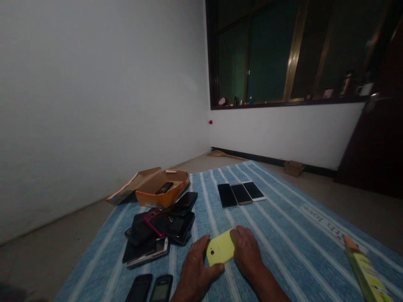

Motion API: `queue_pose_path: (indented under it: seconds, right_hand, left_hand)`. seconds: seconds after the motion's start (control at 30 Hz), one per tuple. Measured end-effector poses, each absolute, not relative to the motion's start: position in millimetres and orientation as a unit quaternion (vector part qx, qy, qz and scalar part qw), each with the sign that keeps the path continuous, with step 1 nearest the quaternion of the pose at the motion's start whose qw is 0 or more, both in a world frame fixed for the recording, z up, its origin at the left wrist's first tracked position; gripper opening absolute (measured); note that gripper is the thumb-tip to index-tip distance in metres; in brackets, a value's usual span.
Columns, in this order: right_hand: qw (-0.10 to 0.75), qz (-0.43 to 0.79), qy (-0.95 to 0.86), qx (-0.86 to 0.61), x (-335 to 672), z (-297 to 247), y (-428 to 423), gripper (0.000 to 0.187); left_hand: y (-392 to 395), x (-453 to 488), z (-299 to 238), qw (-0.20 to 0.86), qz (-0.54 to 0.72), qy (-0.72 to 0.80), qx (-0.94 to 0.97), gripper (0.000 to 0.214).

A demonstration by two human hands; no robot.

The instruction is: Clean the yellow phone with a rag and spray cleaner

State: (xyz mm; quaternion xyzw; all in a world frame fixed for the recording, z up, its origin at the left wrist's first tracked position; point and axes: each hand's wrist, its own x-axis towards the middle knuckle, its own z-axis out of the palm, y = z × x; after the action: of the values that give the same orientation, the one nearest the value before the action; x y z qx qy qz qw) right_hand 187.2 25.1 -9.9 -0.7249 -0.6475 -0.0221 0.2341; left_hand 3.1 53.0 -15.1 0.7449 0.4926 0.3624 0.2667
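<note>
A yellow-backed phone (pixel 221 248) is held just above the striped cloth, its back with a small camera turned toward me. My left hand (pixel 198 266) grips its left end, thumb along the lower edge. At the other end, my right hand (pixel 247 251) has its fingers closed round the phone. Left of my hands lies a heap of dark phones (pixel 146 235), with a pink-framed phone (pixel 157 222) on top. Two small keypad-style phones (pixel 161 289) lie nearest me. Farther off, three phones rest in a row, screens up: a black one (pixel 227 195), a gold-edged one (pixel 241 194) and a white one (pixel 253 191).
An open orange cardboard box (pixel 157 199) with a small dark phone (pixel 164 187) inside stands behind the heap. The blue striped cloth (pixel 283 243) covers the surface. A yellow-green long box (pixel 368 272) lies at the right. A broom (pixel 220 154) and a small carton (pixel 294 168) are on the floor.
</note>
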Motion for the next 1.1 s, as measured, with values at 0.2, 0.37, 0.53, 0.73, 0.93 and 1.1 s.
queue_pose_path:
  seconds: [0.2, 0.37, 0.53, 0.73, 0.93, 1.1]
  right_hand:
    - [0.2, -0.023, -0.646, -0.736, 184, -5, 23, 0.033]
    - [0.157, -0.016, -0.643, -0.75, 181, 3, 19, 0.035]
    - [0.111, 0.006, -0.635, -0.764, 177, 16, 14, 0.037]
    - [0.083, 0.03, -0.635, -0.768, 175, 26, 12, 0.041]
    - [0.105, -0.001, -0.638, -0.763, 173, 15, 13, 0.041]
    - [0.137, -0.038, -0.646, -0.75, 171, 0, 16, 0.037]
  left_hand:
    - [54, -1, -19, 0.27, 0.33, 0.456, 0.781, 0.079]
    - [54, -1, -19, 0.273, 0.329, 0.458, 0.78, 0.075]
    - [54, 1, -20, 0.273, 0.324, 0.474, 0.772, 0.075]
    - [58, 0, -32, 0.252, 0.34, 0.465, 0.777, 0.073]
    - [57, 2, -37, 0.235, 0.346, 0.462, 0.782, 0.075]
    - [55, 2, -36, 0.225, 0.359, 0.45, 0.786, 0.071]
